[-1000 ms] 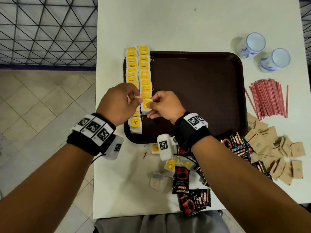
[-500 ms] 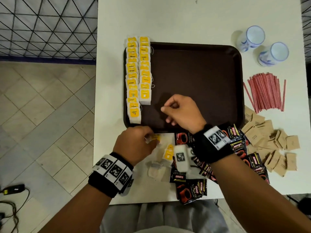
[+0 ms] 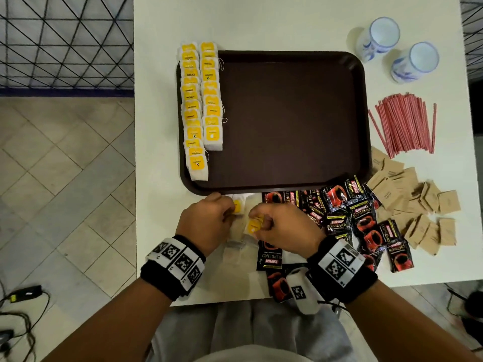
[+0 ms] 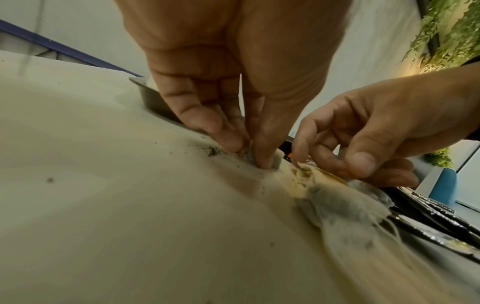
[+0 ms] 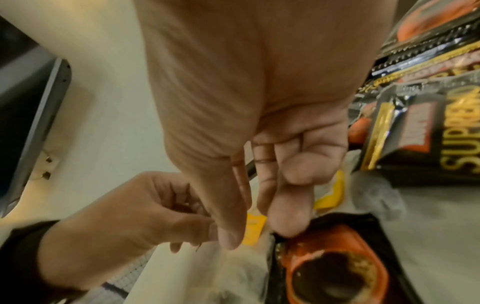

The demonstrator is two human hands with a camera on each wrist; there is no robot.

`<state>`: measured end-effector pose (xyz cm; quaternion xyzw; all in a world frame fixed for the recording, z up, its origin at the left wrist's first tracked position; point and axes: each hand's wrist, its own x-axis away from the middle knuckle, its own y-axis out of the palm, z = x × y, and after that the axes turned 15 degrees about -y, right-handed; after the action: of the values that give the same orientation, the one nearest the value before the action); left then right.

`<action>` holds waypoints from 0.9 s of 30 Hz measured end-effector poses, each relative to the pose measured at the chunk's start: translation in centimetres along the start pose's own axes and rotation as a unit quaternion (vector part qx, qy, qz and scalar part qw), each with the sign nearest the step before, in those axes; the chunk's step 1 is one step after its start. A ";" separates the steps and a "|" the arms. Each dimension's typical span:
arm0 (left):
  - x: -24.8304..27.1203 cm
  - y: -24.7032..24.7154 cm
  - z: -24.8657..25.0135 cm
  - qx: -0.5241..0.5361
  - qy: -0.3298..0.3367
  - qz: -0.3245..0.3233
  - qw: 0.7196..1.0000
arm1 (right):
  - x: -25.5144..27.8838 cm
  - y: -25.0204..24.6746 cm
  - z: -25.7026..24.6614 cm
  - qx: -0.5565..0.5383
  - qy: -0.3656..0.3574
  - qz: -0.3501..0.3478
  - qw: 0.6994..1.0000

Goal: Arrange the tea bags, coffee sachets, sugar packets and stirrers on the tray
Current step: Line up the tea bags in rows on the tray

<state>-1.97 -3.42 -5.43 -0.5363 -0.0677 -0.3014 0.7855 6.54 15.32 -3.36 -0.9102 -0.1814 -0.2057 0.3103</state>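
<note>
Two rows of yellow-tagged tea bags [image 3: 201, 100] lie along the left side of the brown tray [image 3: 287, 121]. A few loose tea bags [image 3: 236, 231] lie on the table just in front of the tray. My left hand [image 3: 231, 209] pinches one of them against the tabletop, and the left wrist view shows the pinch on the tea bag [image 4: 275, 162]. My right hand [image 3: 257, 222] curls its fingertips round the yellow tag [image 5: 253, 228] of another loose bag. Coffee sachets [image 3: 363, 220], brown sugar packets [image 3: 418, 205] and red stirrers [image 3: 405, 124] lie right of the tray.
Two blue-and-white cups [image 3: 381, 37] [image 3: 418, 61] stand at the back right. Tea dust [image 4: 211, 151] lies on the table by my left fingers. The table's front edge is close under my wrists; tiled floor and a wire fence are to the left.
Both hands came back from the tray to the loose tea bags at the table's front. The tea bag they held a second ago now lies at the near end of the right row.
</note>
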 end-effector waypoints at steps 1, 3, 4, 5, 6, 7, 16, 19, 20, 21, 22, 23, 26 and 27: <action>0.1 0.0 0.1 0.000 0.003 0.001 1.000 | 0.1 0.2 0.0 0.026 -0.017 -0.003 1.000; 0.4 0.1 0.1 -0.002 0.013 0.008 1.000 | 0.1 0.5 -0.1 0.073 -0.041 -0.014 0.996; 0.6 0.2 0.1 -0.001 0.017 0.011 1.000 | 0.0 0.7 -0.1 0.098 -0.046 -0.022 0.994; 0.7 0.3 0.1 0.003 0.017 0.012 1.000 | -0.1 0.8 -0.1 0.120 -0.051 -0.027 0.991; 0.8 0.5 0.1 0.010 0.011 0.017 1.000 | -0.1 0.9 -0.1 0.134 -0.055 -0.027 0.989; 0.9 0.7 0.1 0.020 0.001 0.025 0.999 | -0.2 0.9 0.0 0.139 -0.060 -0.023 0.988; 1.0 1.7 0.1 0.048 -0.055 0.011 0.997 | 0.7 1.0 -0.1 0.110 -0.081 0.031 0.990; 1.5 2.0 0.0 0.032 -0.020 0.030 0.999 | 1.1 0.8 0.2 0.073 -0.089 0.068 0.991; 1.5 2.0 -0.1 0.031 -0.012 0.035 0.999 | 1.2 0.7 0.2 0.057 -0.092 0.080 0.991; 1.5 1.9 -0.2 0.031 -0.008 0.036 0.999 | 1.2 0.5 0.2 0.042 -0.096 0.089 0.990; 1.5 1.8 -0.3 0.037 -0.004 0.038 0.999 | 1.2 0.3 0.2 0.030 -0.098 0.097 0.990; 1.5 1.7 -0.4 0.047 0.001 0.037 0.998 | 1.3 0.2 0.1 0.023 -0.099 0.104 0.989; 1.7 1.0 -0.3 0.105 0.025 0.023 0.994 | 1.7 -0.4 -0.2 -0.010 -0.094 0.123 0.988; 1.8 0.4 -0.1 0.128 0.023 0.013 0.991 | 1.8 -0.6 -0.2 -0.020 -0.094 0.130 0.987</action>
<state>-0.28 -4.08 -5.02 -0.4249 -0.0804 -0.2919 0.8531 7.76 15.94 -2.03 -0.9475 -0.0861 -0.0805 0.2974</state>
